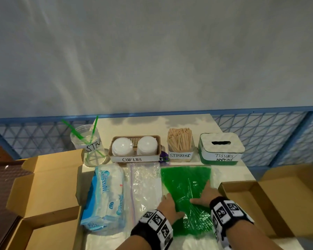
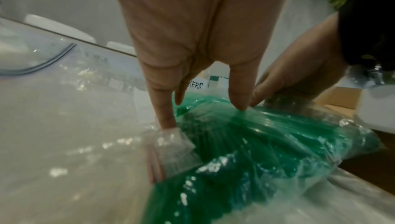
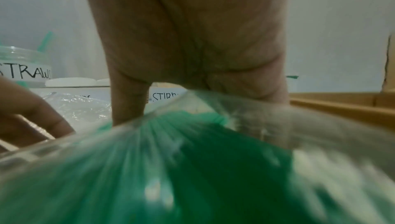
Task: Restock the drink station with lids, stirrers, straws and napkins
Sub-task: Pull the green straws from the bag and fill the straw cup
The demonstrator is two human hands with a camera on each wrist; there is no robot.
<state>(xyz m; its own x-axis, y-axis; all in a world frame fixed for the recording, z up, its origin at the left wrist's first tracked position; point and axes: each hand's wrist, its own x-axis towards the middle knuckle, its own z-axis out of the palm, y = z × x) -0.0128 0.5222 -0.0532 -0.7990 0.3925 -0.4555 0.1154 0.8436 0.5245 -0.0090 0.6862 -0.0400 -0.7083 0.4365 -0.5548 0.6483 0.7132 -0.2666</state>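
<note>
A clear bag of green straws (image 1: 186, 181) lies on the table's near right. My left hand (image 1: 167, 204) rests on its left edge, and the straight fingertips (image 2: 166, 121) touch the plastic. My right hand (image 1: 204, 193) lies over the bag's right side with its thumb (image 3: 128, 107) spread towards the left hand. The plastic bunches up between the two hands (image 2: 245, 126). Along the back stand the straw jar (image 1: 87, 143) with a few straws, the cup-lid basket (image 1: 135, 156), the stirrer holder (image 1: 180, 145) and the tissue box (image 1: 220, 148).
A blue pack of tissues (image 1: 105, 197) and a clear zip bag (image 1: 145, 186) lie left of the straws. Open cardboard boxes sit at the left (image 1: 49, 186) and the right (image 1: 271, 195) of the table. A blue mesh rail (image 1: 260, 134) runs behind it.
</note>
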